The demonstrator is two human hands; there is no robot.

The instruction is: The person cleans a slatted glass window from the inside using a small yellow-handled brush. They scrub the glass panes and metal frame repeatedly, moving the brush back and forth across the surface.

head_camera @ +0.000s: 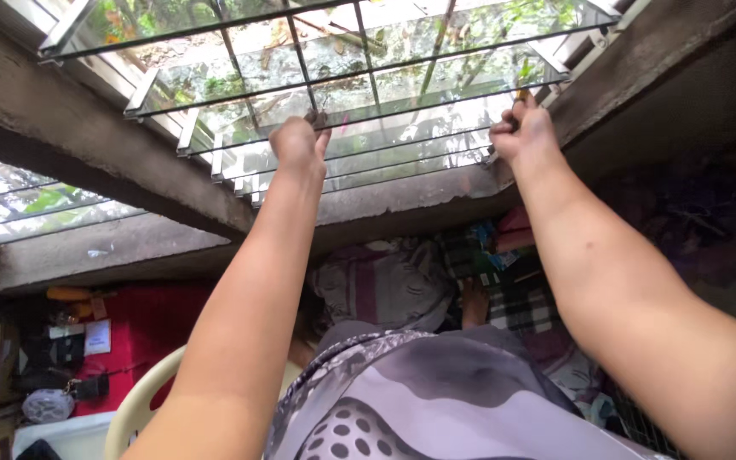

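Here, head view: the person stands close under a louvre window (368, 94) and reaches up with both arms.
Left hand (298, 143): it is closed into a fist around a thin dark bar (300, 64) of the window grille, near the middle of the window.
Right hand (521, 132): the fingers are curled tight on the right end of one glass slat (436, 85), beside the metal frame; a small orange thing shows at the fingertips, too small to tell what it is.
Where the slat is: it lies in the row of tilted glass slats, high in the opening of the concrete wall (129, 183), behind the bars.
How it handles, I think: the glass is stiff, smooth and fragile, with thin edges; it is probably slippery and not very heavy. It seems better to hold it at the ends near the metal clips, not in the middle.
Around: below the arms there are a pale plastic chair (142, 392), a red cloth (163, 319) with small objects, and checked fabric (517, 302) on the floor.
Clothing: the person wears a grey patterned garment (436, 400).
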